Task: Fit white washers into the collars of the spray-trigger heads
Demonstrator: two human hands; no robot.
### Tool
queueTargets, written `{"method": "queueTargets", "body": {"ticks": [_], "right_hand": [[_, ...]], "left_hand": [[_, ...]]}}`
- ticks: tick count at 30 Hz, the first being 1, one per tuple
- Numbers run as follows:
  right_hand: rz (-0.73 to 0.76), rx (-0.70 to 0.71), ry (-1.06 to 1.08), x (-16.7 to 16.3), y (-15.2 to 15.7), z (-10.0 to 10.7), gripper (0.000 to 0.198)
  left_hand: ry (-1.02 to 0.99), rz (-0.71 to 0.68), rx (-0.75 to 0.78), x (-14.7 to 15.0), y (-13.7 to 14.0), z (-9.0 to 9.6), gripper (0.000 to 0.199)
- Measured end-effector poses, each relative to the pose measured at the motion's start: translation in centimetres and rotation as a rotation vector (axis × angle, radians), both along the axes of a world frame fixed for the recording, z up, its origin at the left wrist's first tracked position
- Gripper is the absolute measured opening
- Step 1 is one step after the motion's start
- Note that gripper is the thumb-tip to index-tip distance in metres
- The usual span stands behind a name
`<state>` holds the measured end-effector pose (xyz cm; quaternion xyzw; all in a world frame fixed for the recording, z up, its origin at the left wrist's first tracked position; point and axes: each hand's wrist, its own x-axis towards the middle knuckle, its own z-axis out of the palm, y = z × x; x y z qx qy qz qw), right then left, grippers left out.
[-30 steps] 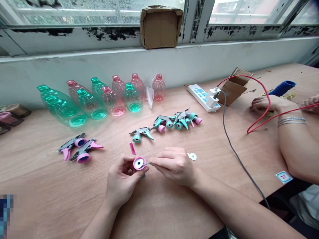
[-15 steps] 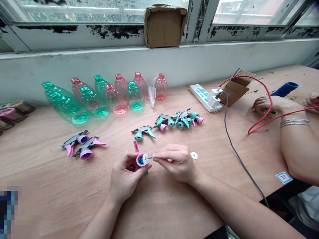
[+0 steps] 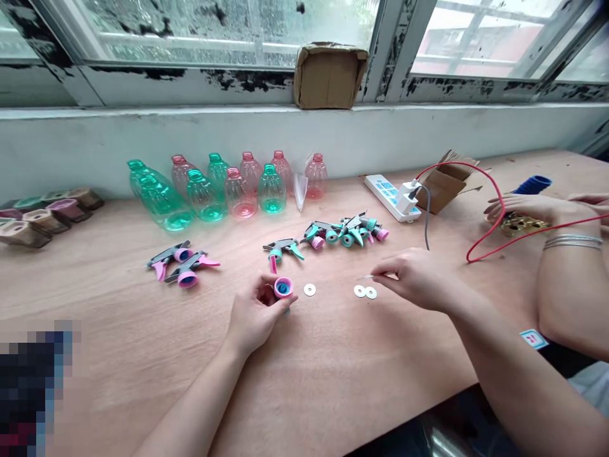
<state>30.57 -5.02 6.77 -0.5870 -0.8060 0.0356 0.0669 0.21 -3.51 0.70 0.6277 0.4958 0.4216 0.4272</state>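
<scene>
My left hand grips a spray trigger head, its pink collar turned up so the blue inside shows and its pink trigger poking out behind. Just right of that collar lies a white ring washer. My right hand pinches a thin metal tool whose tip points left; its exact kind is too small to tell. Below the tool, two white washers lie side by side on the table. A teal spray trigger head lies beyond my left hand.
More spray heads lie in a pile, and two pink ones at left. Green and pink bottles line the wall. Behind right stand a power strip and a cardboard box. A co-worker's arm and a red cable are at right.
My right hand has moved right with the metal tool, away from the pink collar. The white washer at the collar's mouth no longer shows there. The view has shifted.
</scene>
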Motion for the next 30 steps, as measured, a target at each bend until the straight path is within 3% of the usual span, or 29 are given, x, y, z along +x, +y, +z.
{"method": "queueTargets", "body": {"ticks": [3,5,9,14,18,20,24,27,30], "right_hand": [[0.133,-0.072,0.116,-2.8,-0.3,-0.7,0.026],[0.23,-0.126,0.105,-5.4,-0.4,-1.4,0.044],[0.224,-0.119,0.011,-8.6,-0.6,-2.5,0.049],[0.156,-0.121,-0.022,-7.1,-1.2,-2.6,0.028],[0.013,-0.119,-0.141,-4.8,-1.8,-2.3,0.031],[-0.087,-0.109,-0.191,-4.4,-1.7,-2.1,0.034],[-0.17,-0.066,-0.111,-6.8,0.1,-1.6,0.033],[-0.184,-0.038,-0.013,-10.4,2.7,-1.7,0.039],[-0.206,-0.042,0.06,-13.2,5.2,-2.3,0.045]], "left_hand": [[-0.045,0.083,0.04,-0.1,0.0,0.0,0.031],[-0.057,0.121,0.081,-0.2,0.1,0.0,0.031],[0.004,0.145,0.155,-0.5,0.2,-0.1,0.031],[0.364,0.171,0.33,-2.5,0.6,1.3,0.031],[0.659,0.298,0.554,-4.8,1.4,2.7,0.027],[0.854,0.389,0.538,-5.5,1.8,2.8,0.028],[1.152,0.437,0.343,-5.4,2.1,2.2,0.031],[1.23,0.46,0.241,-4.9,2.3,1.7,0.039],[1.204,0.512,0.301,-5.0,2.4,1.4,0.041]]}}
